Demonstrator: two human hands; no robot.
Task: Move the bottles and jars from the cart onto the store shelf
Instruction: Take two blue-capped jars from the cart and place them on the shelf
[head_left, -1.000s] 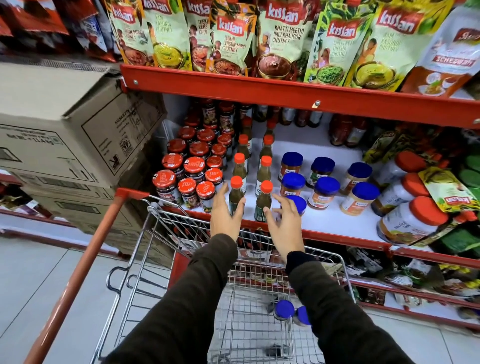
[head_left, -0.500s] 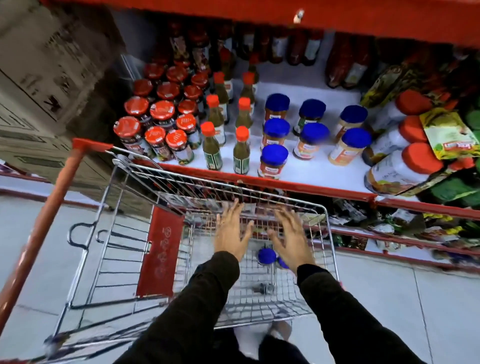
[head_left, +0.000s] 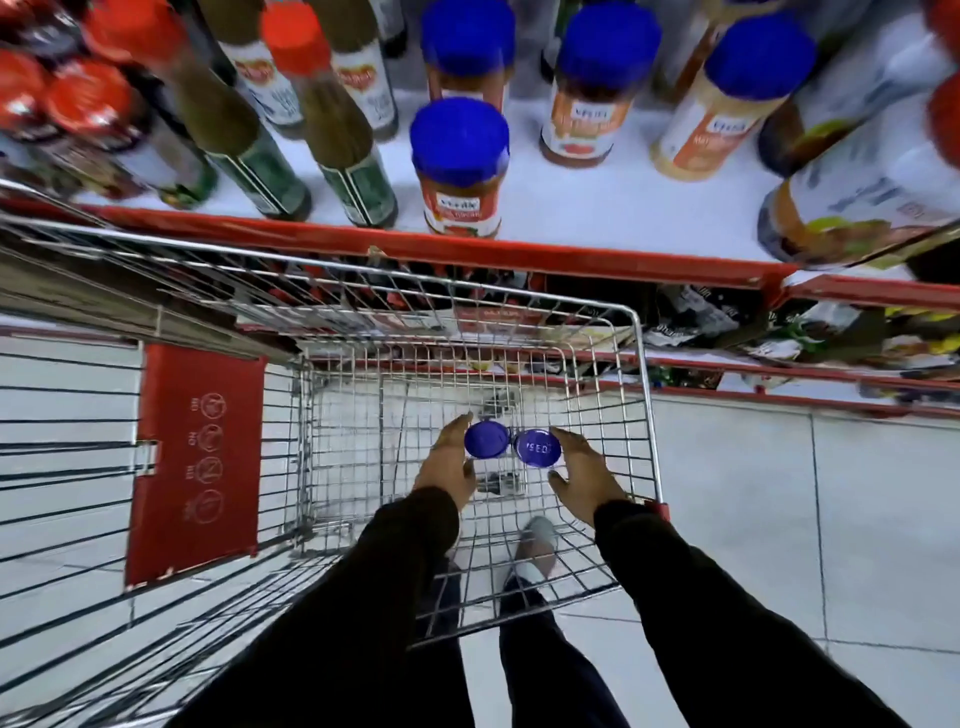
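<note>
Fingers (head_left: 457, 434) spread beside two blue-lidded jars (head_left: 486, 439) in cart (head_left: 641, 374) (ungripped) | lid writing unreadable

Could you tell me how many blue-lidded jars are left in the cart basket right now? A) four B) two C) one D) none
B: two blue lids sit side by side on the cart floor, with the left hand and right hand flanking them.

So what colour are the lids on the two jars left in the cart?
Blue, both round plastic lids, seen from the head view.
</note>
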